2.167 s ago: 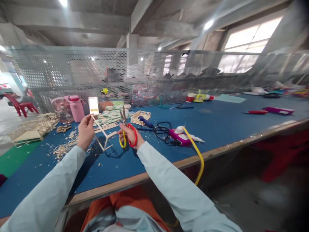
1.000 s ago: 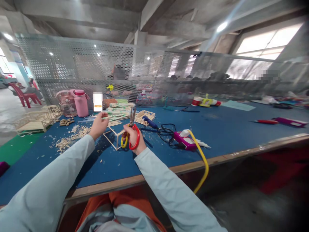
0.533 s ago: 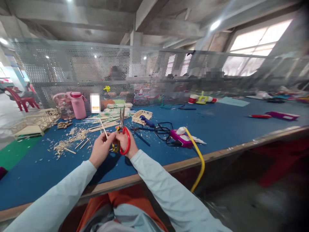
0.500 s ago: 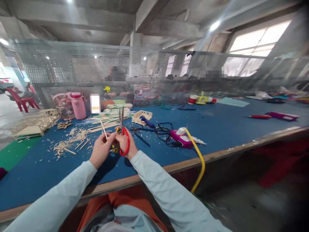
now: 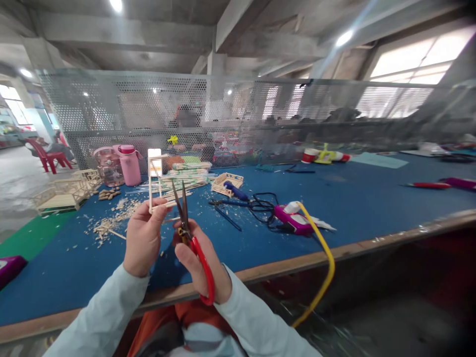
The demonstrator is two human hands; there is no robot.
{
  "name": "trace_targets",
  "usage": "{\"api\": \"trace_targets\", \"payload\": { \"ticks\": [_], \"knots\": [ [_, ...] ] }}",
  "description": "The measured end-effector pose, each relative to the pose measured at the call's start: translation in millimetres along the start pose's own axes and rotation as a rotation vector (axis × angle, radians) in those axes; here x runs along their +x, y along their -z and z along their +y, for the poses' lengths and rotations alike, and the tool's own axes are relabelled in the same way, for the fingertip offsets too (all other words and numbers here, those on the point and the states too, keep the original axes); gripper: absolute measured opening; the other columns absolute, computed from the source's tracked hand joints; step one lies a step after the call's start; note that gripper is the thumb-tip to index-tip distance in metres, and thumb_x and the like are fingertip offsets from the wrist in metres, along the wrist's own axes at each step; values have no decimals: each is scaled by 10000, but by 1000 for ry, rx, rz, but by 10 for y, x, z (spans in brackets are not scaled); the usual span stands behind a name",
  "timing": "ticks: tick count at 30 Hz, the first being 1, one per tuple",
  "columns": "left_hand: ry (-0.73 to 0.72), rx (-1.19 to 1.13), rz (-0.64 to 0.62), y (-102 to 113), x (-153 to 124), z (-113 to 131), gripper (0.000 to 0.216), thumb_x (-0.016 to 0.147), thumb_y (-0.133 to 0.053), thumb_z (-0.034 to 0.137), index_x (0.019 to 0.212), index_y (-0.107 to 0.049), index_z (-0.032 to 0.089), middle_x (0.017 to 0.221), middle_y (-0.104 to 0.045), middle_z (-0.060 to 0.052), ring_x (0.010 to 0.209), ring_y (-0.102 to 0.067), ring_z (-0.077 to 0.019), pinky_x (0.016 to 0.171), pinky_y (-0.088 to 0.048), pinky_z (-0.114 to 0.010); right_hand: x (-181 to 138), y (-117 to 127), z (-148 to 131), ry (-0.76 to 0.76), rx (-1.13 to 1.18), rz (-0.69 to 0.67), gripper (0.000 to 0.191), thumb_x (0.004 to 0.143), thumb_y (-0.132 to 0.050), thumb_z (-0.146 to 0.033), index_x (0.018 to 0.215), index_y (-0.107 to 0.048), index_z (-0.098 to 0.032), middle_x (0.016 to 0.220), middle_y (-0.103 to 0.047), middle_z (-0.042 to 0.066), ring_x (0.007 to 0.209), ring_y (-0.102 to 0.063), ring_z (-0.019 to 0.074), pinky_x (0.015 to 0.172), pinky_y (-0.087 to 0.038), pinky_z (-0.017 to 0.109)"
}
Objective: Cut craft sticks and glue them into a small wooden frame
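My left hand (image 5: pixel 144 239) is closed on a small frame of thin wooden sticks (image 5: pixel 150 191), pinched between thumb and fingers and held upright above the table. My right hand (image 5: pixel 213 258) grips a pair of scissors (image 5: pixel 184 210), with a red loop round the thumb side and a yellow part near the pivot. The scissor blades point up, slightly parted, just right of the frame and apart from it. Behind my hands lies a pile of wooden sticks (image 5: pixel 189 173). Wood chips and offcuts (image 5: pixel 111 220) are scattered left of my left hand.
Pliers (image 5: pixel 226 215), a blue-handled tool (image 5: pixel 236 191) and a small wooden tray (image 5: pixel 223 183) lie ahead. A purple power strip (image 5: pixel 292 218) trails a yellow cable (image 5: pixel 327 267) over the table edge. Pink bottle (image 5: pixel 130 166), phone (image 5: pixel 154 161) and wooden models (image 5: pixel 61 193) stand left.
My hands have moved apart. The right hand with the scissors has come down and nearer to me; the stick frame in my left hand is raised and shows more fully. The view has shifted slightly.
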State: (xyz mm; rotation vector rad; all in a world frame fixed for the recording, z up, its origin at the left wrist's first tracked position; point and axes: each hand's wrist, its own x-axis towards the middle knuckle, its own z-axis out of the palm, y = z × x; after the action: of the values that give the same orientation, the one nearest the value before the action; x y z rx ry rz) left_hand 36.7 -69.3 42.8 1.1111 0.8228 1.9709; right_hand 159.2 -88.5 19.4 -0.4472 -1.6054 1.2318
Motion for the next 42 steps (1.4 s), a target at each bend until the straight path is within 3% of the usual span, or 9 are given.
{"api": "trace_targets", "payload": {
  "ticks": [5,13,18,25,29,36,39,42],
  "knots": [
    [-90,170,-1,-44,-96,69,188,645,-697,305,767,-644,173,693,-623,9,638,-553,-95,597,-441,-200,-21,1,-51,23,-49,-18,462,761,-508,-540,1036,-447,-174,729,-387,-12,582,-319,82,512,-311,217],
    [-368,381,-89,-5,-178,143,94,672,-665,205,758,-629,188,779,-651,-9,781,-598,-140,735,-474,-253,-110,40,-19,-2,-30,-26,547,731,-470,-630,1010,-477,-160,722,-404,-2,571,-331,80,498,-307,218],
    [-432,449,-120,-2,-201,146,82,690,-645,203,763,-615,181,790,-642,-27,791,-597,-153,733,-477,-270,-147,47,-8,-13,27,-61,631,695,-426,-699,1024,-465,-161,723,-388,0,573,-323,85,499,-318,223],
    [-569,531,-132,-21,-191,160,42,695,-636,167,700,-600,187,723,-636,0,758,-603,-146,952,-370,-391,-184,63,17,-15,-57,2,531,753,-416,-641,964,-489,-159,685,-383,-9,551,-319,79,468,-291,208],
    [-643,558,-132,-41,-202,182,64,691,-634,143,691,-591,191,719,-647,0,851,-607,-173,933,-380,-397,-189,51,27,10,-102,44,481,767,-429,-612,903,-501,-157,653,-389,-17,528,-326,73,459,-285,205],
    [-797,787,21,-44,-255,228,137,660,-674,205,786,-619,205,800,-630,-27,917,-561,-201,914,-364,-409,-177,30,53,84,-149,106,461,782,-427,-586,892,-512,-146,664,-423,-6,560,-356,85,501,-316,219],
    [-743,979,109,-21,-293,281,187,627,-701,302,784,-661,209,831,-589,-47,854,-537,-205,795,-411,-362,-183,30,108,89,-157,131,447,787,-431,-571,913,-509,-149,661,-417,-9,556,-355,86,499,-316,220],
    [-416,919,-15,-27,-338,316,271,671,-655,362,886,-661,196,719,-590,-30,657,-547,-163,592,-435,-281,-183,18,139,82,-181,150,433,787,-444,-558,927,-504,-152,651,-410,-14,547,-344,87,496,-309,223]
  ]
}}
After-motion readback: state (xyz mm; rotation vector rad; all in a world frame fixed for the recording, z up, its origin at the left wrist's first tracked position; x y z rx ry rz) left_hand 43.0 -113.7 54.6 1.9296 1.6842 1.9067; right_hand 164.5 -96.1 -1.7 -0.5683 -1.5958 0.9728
